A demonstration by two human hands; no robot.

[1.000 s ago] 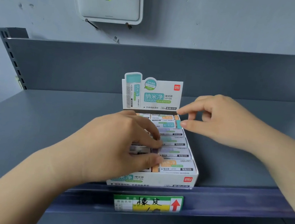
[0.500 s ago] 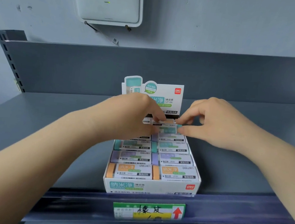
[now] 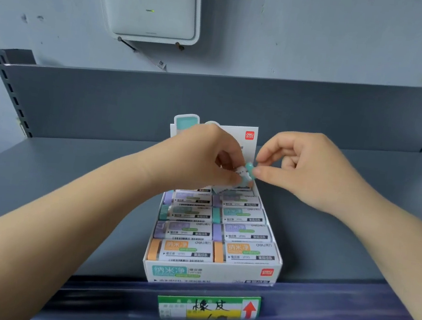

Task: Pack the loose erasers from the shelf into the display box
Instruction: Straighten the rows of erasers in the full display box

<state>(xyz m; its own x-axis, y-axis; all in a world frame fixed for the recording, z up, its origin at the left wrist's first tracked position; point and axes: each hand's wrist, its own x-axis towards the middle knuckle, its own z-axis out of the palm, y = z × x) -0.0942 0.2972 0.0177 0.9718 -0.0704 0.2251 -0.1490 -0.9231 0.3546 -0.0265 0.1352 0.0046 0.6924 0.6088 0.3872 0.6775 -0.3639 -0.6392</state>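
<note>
1. Grey shelf (image 3: 67,195) spans the frame.
2. Box (image 3: 210,274), lower centre, holds rows of erasers (image 3: 242,252).
3. Left hand (image 3: 199,155) pinches a teal eraser (image 3: 246,173) above the box's back row.
4. Right hand (image 3: 307,169) pinches its teal end.

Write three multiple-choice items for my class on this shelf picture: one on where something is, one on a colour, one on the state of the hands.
1. Where is the price label?
A. on the shelf's front edge, below the display box
B. on the back panel
C. inside the box

2. What colour are the ends of the two front erasers?
A. purple
B. orange
C. black

3. What are the hands doing?
A. both lie flat on the shelf
B. both hold one teal-ended eraser above the box's back
C. both hang idle

Answers: 1 A, the label sits under the box. 2 B, the front pair has orange ends. 3 B, left hand and right hand pinch it together.
</note>
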